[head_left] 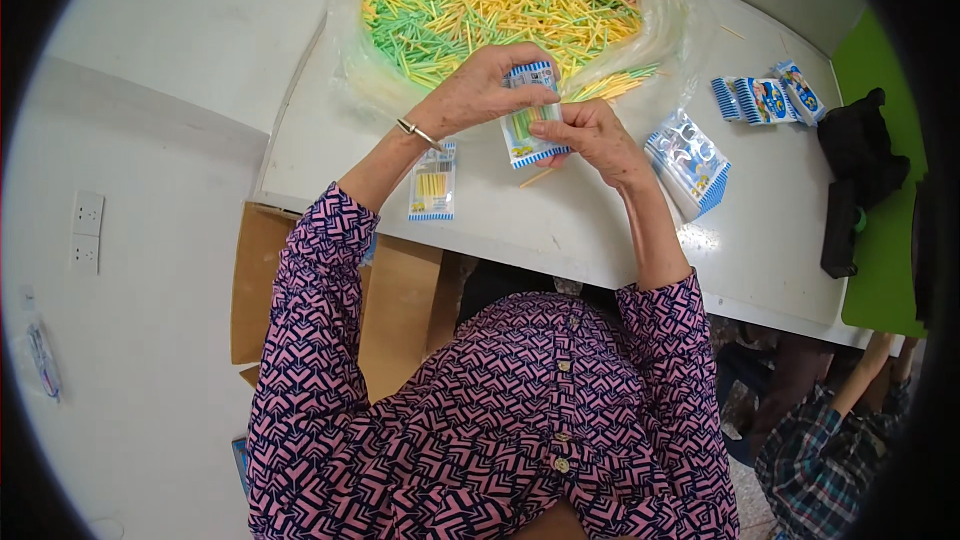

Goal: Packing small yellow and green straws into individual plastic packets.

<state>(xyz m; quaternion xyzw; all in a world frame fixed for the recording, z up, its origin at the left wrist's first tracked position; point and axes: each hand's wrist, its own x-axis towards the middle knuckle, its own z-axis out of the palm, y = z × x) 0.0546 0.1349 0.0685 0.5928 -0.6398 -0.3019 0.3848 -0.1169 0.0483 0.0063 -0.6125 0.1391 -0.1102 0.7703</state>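
Observation:
Both hands hold one small blue-and-white packet (522, 145) above the table, with green and yellow sticks showing through its clear window. My left hand (482, 90) grips the packet's upper part, thumb across its front. My right hand (600, 145) pinches its right side, thumb on the window. Just beyond them lies a big clear plastic bag (672, 25), open and heaped with thin yellow, green and orange sticks (500, 5). A similar packet (433, 185) with yellow sticks rests flat below my left wrist. One loose stick (538, 177) lies under the held packet.
Flat silver-and-blue wrappers (688, 165) lie right of my right hand. Several packets (768, 100) sit farther right, beside a black object (860, 165) and a green panel (880, 240). A cardboard box (400, 310) stands below the table's front-left edge. Another person's arm (862, 375) shows at lower right.

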